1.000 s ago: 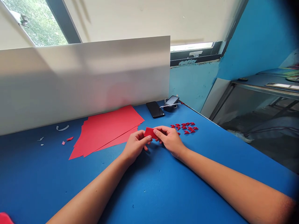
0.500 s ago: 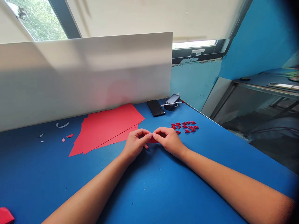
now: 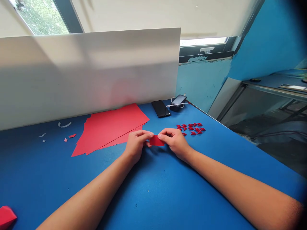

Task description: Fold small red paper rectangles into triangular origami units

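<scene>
While the left hand (image 3: 135, 145) and right hand (image 3: 174, 142) pinch a red paper strip (image 3: 156, 140) between their fingers at frame centre, small red triangles (image 3: 191, 129) lie finished to the right, red sheets (image 3: 107, 131) remaining at left.

Head-worn camera, angled forward and down, close above a blue worktable (image 3: 59, 179)

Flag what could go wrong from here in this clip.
The red paper strip is small and pinched between the left hand and right hand, so it could crease or slip. The loose red triangles lie just beyond the right hand, which might brush and scatter them. They also sit fairly near the edge of the blue table, so strays could fall off.
</scene>
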A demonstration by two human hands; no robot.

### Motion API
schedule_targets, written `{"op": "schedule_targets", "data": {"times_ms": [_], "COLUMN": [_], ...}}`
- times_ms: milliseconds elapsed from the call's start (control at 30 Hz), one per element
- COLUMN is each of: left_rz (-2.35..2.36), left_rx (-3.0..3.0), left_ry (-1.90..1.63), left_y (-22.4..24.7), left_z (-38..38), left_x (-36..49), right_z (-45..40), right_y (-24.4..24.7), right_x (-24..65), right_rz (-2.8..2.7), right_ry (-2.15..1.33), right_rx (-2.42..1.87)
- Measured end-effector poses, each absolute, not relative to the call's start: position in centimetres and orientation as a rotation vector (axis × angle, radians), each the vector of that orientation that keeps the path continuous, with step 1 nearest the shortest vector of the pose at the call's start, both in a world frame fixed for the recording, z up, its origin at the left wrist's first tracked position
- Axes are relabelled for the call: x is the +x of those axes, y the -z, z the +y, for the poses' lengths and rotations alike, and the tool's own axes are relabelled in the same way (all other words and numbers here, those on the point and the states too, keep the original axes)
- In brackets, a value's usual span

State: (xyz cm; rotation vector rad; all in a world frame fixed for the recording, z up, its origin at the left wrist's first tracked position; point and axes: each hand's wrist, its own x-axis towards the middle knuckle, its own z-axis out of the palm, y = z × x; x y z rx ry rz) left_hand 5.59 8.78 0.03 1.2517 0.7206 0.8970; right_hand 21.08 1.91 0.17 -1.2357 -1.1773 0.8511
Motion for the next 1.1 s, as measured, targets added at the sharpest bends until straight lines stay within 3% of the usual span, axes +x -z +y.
{"op": "schedule_targets", "data": {"times_ms": [367, 600, 867, 1100], "left_rz": [0.72, 0.745, 0.833, 0.845], "left_rx": [1.485, 1.419, 1.365, 0.94], "left_ry": [-0.829, -1.01, -1.071, -1.133], "left_y": [-0.5, -1.1, -1.0, -0.1], "left_z": [8.3, 8.7, 9.3, 10.3], "left_x": [5.7, 5.6, 5.3, 5.3], "right_z": [2.0, 4.8, 6.6, 6.7], "right_y": [-0.2, -1.3, -0.3, -0.6], "right_x": [21.0, 19.7, 19.3, 20.6], "right_rz": [-1.215, -1.185, -1.066, -0.78], "right_ry": [-0.869, -0.939, -1.208, -1.333], "right_rx": [-1.211, -1.222, -1.112, -1.071]}}
